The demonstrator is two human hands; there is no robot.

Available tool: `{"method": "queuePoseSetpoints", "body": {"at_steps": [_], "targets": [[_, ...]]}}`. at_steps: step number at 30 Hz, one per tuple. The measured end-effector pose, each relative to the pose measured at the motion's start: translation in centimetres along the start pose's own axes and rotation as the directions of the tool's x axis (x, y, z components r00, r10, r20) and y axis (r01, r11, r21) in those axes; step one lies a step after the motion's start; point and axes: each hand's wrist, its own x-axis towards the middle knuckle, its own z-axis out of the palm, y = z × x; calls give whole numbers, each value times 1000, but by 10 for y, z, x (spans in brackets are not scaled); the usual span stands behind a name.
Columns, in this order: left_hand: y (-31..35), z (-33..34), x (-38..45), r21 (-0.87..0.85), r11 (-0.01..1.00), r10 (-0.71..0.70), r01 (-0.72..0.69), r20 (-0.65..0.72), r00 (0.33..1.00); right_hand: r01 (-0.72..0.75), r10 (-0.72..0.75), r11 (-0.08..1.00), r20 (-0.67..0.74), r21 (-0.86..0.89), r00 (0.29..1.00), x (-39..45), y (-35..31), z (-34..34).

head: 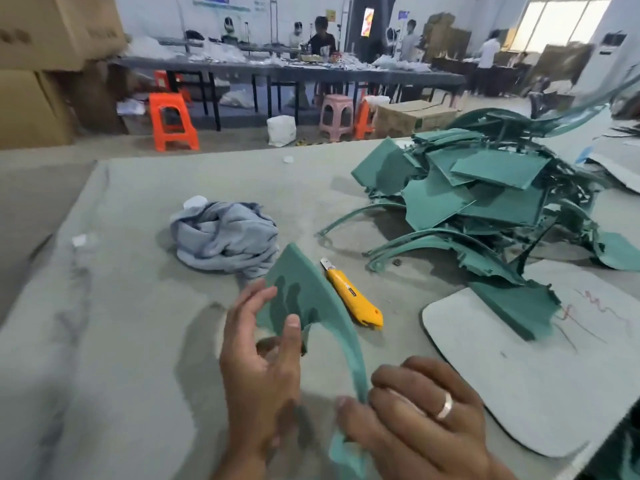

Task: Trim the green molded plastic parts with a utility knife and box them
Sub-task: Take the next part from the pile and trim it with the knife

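I hold one green molded plastic part (304, 292) above the grey table (121, 323). My left hand (259, 362) pinches its flat, translucent flap, thumb in front and fingers showing through from behind. My right hand (422, 414) grips the part's curved rib lower down, fingers curled round it. A yellow utility knife (353, 296) lies on the table just right of the part, blade out and pointing away from me. No hand touches the knife.
A large pile of green parts and offcuts (485, 199) fills the table's right side. A crumpled grey cloth (225, 237) lies behind the part. A pale cutting board (502, 375) sits at right. Stools, boxes and other workers are beyond the table.
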Motion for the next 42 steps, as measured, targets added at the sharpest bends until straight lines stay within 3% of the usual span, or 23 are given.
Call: {"method": "queuePoseSetpoints", "body": {"at_steps": [2,4,5,7,9,14,16,18,19,20,21,23,24,26,27,29,31,32,34,36,37,39,42], "targets": [[-6,-5,4,137,989,61,-53,-52,997,-89,100,993,-161,73,982,18,22,-2],[-1,-6,11,-51,973,-226,223,-44,973,-202,261,949,-244,243,934,23,30,7],[3,-8,13,-274,886,-385,375,18,923,-241,339,907,-260,345,904,23,25,14],[6,-9,19,-634,585,-537,506,165,827,-257,387,840,-197,478,901,12,20,31],[8,-14,25,-743,457,-539,488,205,817,-234,321,827,-88,512,943,-3,12,46],[9,-22,39,-760,500,-563,415,79,823,-249,221,865,115,436,969,-30,25,47],[9,-20,39,-723,558,-580,407,11,815,-174,85,892,222,418,971,-30,23,42],[9,-19,40,-660,645,-560,385,-66,826,-75,-107,922,436,380,894,-25,16,44],[9,-19,40,-610,700,-537,371,-107,837,-200,-30,918,564,343,826,-22,14,45],[8,-20,38,-560,747,-508,358,-134,851,-431,161,854,641,290,751,-16,12,44],[7,-21,37,-510,783,-481,357,-132,867,-673,375,680,651,291,660,-12,12,44],[6,-24,34,-426,827,-432,367,-64,899,-715,584,535,415,450,698,-5,23,47],[7,-25,32,-399,835,-417,380,-6,909,-739,671,421,367,526,644,3,33,47],[8,-26,29,-353,830,-405,432,152,902,-783,720,-42,562,620,407,18,59,51],[8,-27,26,-330,819,-404,470,250,880,-820,642,-175,695,545,325,32,70,54],[11,-25,20,-264,798,-407,541,426,808,-928,448,-191,870,320,207,45,87,54],[15,-21,17,-198,789,-422,582,513,747,-978,266,-117,954,173,137,52,93,53],[20,-18,16,-207,775,-435,597,511,742,-978,217,-128,967,167,136,51,94,52],[24,-11,16,-356,598,-515,718,515,685,-939,290,-256,945,229,151,44,96,56],[24,-10,19,-485,334,-572,808,576,583,-821,497,-424,856,382,142,41,92,63],[23,-12,21,-508,263,-544,820,625,561,-756,602,-456,789,470,127,38,88,67],[23,-15,21,-502,247,-475,829,683,555,-722,744,-394,659,568,112,32,75,75],[24,-12,19,-518,344,-496,783,608,620,-777,736,-236,629,583,249,20,51,80]]}}
